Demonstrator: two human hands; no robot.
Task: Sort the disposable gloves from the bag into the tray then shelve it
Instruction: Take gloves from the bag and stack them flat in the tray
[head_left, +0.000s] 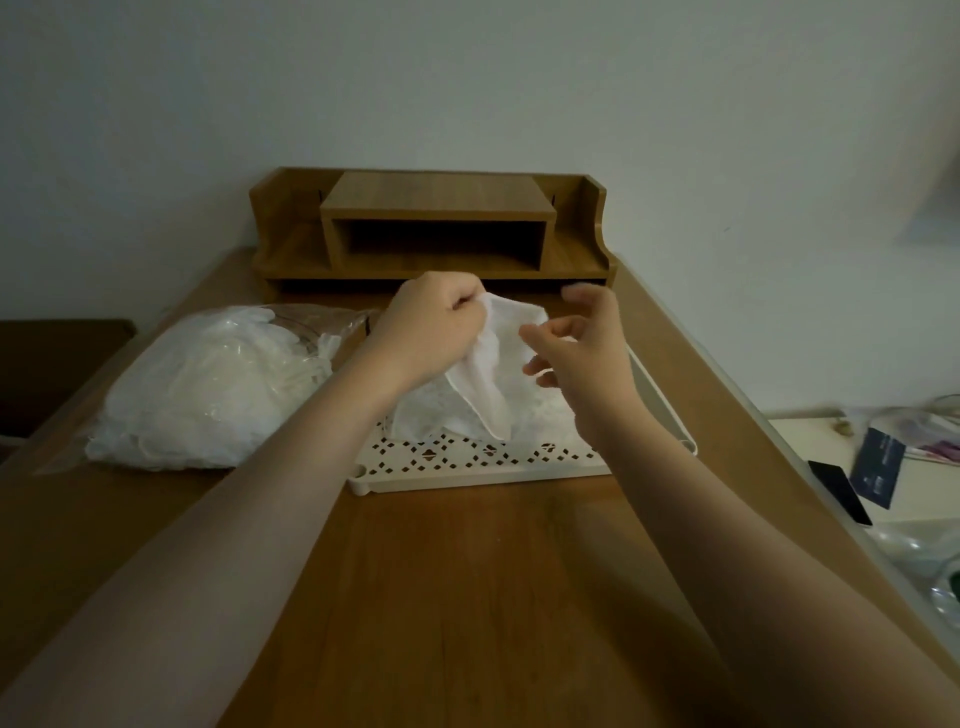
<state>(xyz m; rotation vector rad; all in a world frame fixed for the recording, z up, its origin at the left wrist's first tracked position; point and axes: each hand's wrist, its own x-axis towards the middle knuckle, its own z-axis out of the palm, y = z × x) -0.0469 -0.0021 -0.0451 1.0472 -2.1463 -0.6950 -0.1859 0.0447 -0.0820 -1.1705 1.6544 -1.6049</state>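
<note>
Holding up one thin see-through plastic glove (480, 379), the left hand (434, 332) has its grip curled tight round the top of it, and the glove hangs down over the one white plastic tray with diamond holes (467, 457). More gloves lie in a soft heap in the tray, too mixed up to count. The right hand (582, 353) is raised just beside the hanging glove. Its fingers are bent loosely and spread a little, and its grip has nothing in it. Both bare arms reach forward side by side from the near edge of the brown wooden desk (441, 597).

One clear plastic bag stuffed with gloves (208, 389) sits to the left of the tray, just beside it, with its far side close to the desk's left edge. One brown wooden shelf unit (431, 228) stands at the back against the wall, right behind the tray. It has one open box slot in the middle and a low gap under it. The near half of the desk is bare wood. Past the desk's right edge lie one dark blue card (878, 473) and one black flat thing (839, 488).
</note>
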